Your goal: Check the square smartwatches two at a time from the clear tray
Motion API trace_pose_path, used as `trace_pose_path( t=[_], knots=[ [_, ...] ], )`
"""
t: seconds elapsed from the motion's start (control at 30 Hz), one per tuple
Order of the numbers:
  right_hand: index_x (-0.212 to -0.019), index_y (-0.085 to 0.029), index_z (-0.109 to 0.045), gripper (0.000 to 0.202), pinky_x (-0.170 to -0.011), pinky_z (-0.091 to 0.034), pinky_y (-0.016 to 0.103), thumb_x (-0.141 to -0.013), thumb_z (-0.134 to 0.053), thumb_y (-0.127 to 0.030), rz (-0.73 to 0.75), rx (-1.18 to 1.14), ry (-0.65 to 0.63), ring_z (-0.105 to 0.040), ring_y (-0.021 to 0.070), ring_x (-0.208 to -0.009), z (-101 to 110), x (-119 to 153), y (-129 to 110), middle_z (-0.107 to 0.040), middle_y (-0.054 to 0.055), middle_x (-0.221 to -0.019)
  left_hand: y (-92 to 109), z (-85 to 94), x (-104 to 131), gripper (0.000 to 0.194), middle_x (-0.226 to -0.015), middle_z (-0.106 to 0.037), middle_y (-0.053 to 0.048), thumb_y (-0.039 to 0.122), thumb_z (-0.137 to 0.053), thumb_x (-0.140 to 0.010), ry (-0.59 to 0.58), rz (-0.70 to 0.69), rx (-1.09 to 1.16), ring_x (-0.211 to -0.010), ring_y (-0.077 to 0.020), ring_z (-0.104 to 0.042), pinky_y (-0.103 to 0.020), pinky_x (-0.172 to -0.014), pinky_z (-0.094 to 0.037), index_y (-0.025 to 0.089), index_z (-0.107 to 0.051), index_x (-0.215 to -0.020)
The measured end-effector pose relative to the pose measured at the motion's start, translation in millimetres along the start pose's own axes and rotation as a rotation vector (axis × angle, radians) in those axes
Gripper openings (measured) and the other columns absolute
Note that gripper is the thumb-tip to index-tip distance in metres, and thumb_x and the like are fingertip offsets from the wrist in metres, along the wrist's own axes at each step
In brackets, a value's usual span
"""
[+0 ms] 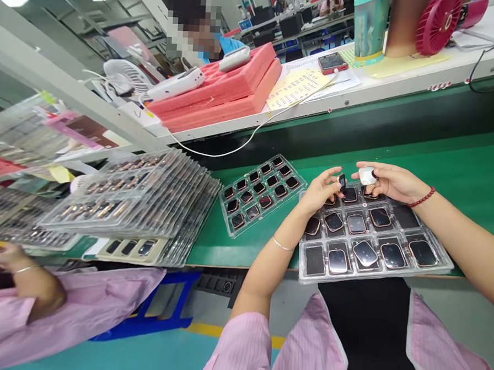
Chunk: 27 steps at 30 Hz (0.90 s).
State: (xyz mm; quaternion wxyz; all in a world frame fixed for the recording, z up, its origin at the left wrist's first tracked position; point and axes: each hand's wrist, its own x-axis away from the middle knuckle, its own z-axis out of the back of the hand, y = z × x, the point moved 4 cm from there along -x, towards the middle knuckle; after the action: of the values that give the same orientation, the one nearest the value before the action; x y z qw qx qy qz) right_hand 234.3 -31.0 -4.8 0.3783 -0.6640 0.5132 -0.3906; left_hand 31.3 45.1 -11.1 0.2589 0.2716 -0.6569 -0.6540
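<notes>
Over the back of a clear plastic tray point(329, 271) filled with dark square watch-like pieces, both hands are raised. My left hand point(323, 190) pinches a small black piece point(342, 183) between thumb and fingers. A little to its right, my right hand point(390, 180) grips a square piece with a pale, shiny face point(367, 176). The two held pieces are apart. Most pockets of the tray hold a piece; the front left pocket and one at the back right show only dark lining. A second tray of pieces point(258, 195) lies beyond my left forearm.
Tall stacks of filled trays point(147, 202) lean at the left. A shelf point(346, 102) behind the green bench holds red foam point(219, 89), a phone point(333, 62), a cup and a pink fan. A white cable hangs down. A co-worker's arm point(30, 278) is at far left; another person sits behind the shelf.
</notes>
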Motion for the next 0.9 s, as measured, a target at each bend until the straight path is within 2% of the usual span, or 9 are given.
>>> trace_pose_path(
  t=[0.07, 0.13, 0.33, 0.53, 0.67, 0.9],
  knots=[
    [-0.139, -0.021, -0.057, 0.042, -0.071, -0.066, 0.029, -0.097, -0.059, -0.017, -0.004, -0.007, -0.020, -0.078, 0.0171, -0.084, -0.5, 0.2, 0.7, -0.069, 0.013, -0.136, -0.2, 0.6, 0.2, 0.068, -0.118, -0.066, -0.011, 0.045, -0.076, -0.082, 0.000, -0.003, 0.000, -0.072, -0.0117, -0.070, -0.019, -0.055, -0.047, 0.021, -0.052, -0.141],
    [-0.141, -0.023, -0.057, 0.046, -0.075, -0.066, 0.028, -0.096, -0.062, -0.016, -0.007, -0.005, -0.037, -0.079, 0.0176, -0.090, -0.6, 0.3, 1.5, -0.068, 0.011, -0.138, -0.4, 1.2, 0.1, 0.071, -0.118, -0.067, -0.011, 0.047, -0.077, -0.081, 0.002, -0.001, 0.001, -0.071, -0.0115, -0.070, -0.019, -0.054, -0.047, 0.021, -0.051, -0.141],
    [-0.122, -0.020, -0.070, 0.035, -0.068, -0.067, 0.024, -0.088, -0.076, -0.017, 0.007, -0.010, -0.069, -0.080, 0.0176, -0.083, -1.4, -1.8, 5.3, -0.076, 0.009, -0.120, -0.8, 2.9, -0.5, 0.086, -0.109, -0.068, -0.006, 0.048, -0.082, -0.075, 0.015, 0.014, 0.000, -0.068, -0.0100, -0.068, -0.020, -0.054, -0.046, 0.024, -0.042, -0.147],
    [-0.113, -0.017, -0.070, 0.041, -0.063, -0.067, 0.024, -0.077, -0.087, -0.022, 0.045, -0.019, -0.087, -0.080, 0.0193, -0.076, -6.3, -4.6, 5.6, -0.078, 0.009, -0.108, 0.0, 2.4, 0.1, 0.090, -0.097, -0.067, -0.001, 0.048, -0.086, -0.070, 0.002, 0.014, -0.003, -0.063, -0.0082, -0.064, -0.020, -0.054, -0.046, 0.023, -0.042, -0.145],
    [-0.112, -0.019, -0.069, 0.046, -0.061, -0.066, 0.022, -0.072, -0.091, -0.024, 0.046, 0.005, -0.060, -0.079, 0.0180, -0.072, -6.1, -5.1, 5.4, -0.078, 0.007, -0.105, 0.1, 2.0, -0.1, 0.088, -0.095, -0.065, 0.001, 0.048, -0.086, -0.070, -0.011, 0.022, 0.003, -0.060, -0.0077, -0.063, -0.021, -0.054, -0.046, 0.021, -0.044, -0.142],
    [-0.118, -0.018, -0.068, 0.050, -0.056, -0.064, 0.021, -0.073, -0.088, -0.025, 0.026, 0.040, -0.035, -0.075, 0.0127, -0.062, -2.5, -1.9, 6.9, -0.078, 0.009, -0.108, 2.2, -2.4, 0.8, 0.081, -0.095, -0.063, 0.001, 0.049, -0.084, -0.071, -0.015, 0.033, 0.020, -0.060, -0.0075, -0.063, -0.021, -0.053, -0.045, 0.020, -0.047, -0.136]
  ],
)
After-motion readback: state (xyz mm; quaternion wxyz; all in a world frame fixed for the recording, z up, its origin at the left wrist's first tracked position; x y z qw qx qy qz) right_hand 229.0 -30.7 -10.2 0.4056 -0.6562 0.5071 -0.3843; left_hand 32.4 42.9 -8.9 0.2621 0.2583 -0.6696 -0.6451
